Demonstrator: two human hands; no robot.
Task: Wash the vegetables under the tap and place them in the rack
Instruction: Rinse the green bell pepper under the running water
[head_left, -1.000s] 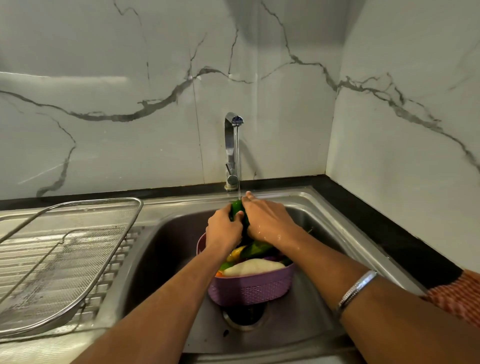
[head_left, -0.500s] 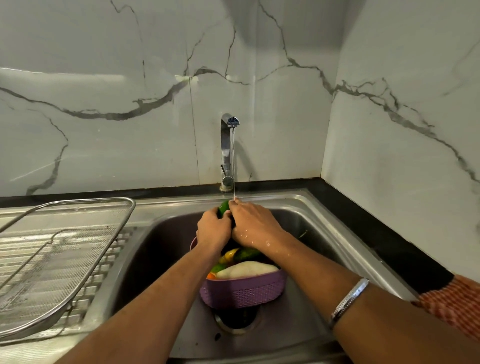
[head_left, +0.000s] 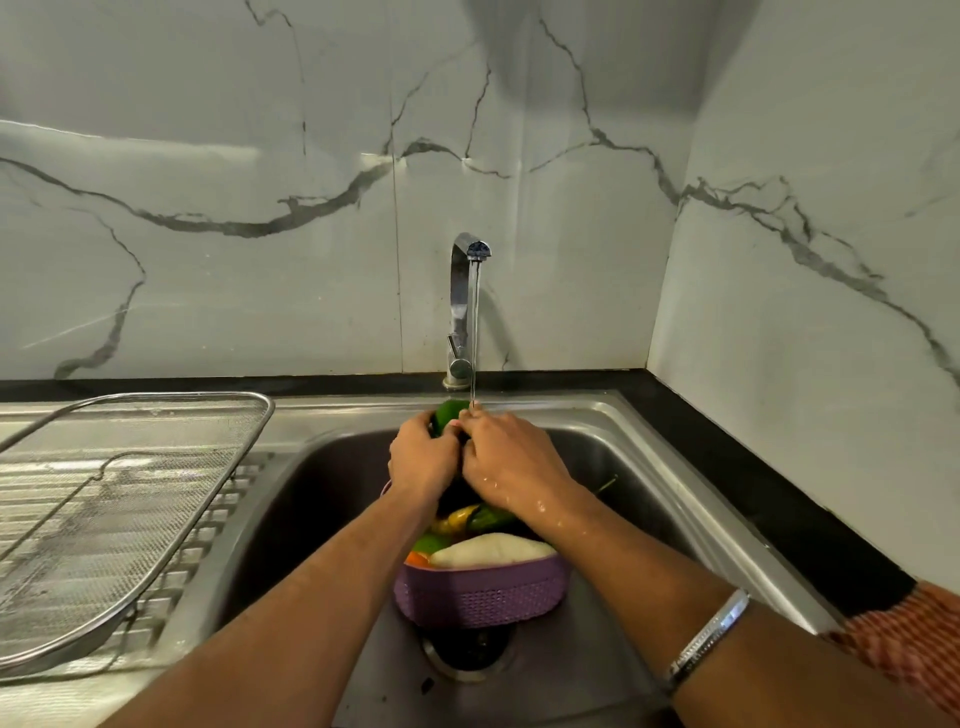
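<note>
My left hand (head_left: 423, 457) and right hand (head_left: 511, 462) are pressed together around a green vegetable (head_left: 448, 414), fingers of both curled on it, right under the thin stream falling from the tap (head_left: 465, 306) at twelve o'clock. Water beads on my right wrist. Just below my hands, toward six o'clock, the purple basket (head_left: 480, 597) sits in the sink (head_left: 670, 499) over the drain, holding a pale white vegetable (head_left: 491, 551), a yellow one (head_left: 457, 517), more green ones and a bit of orange. The wire mesh rack (head_left: 130, 499) lies at nine o'clock on the draining board, well apart from my hands.
</note>
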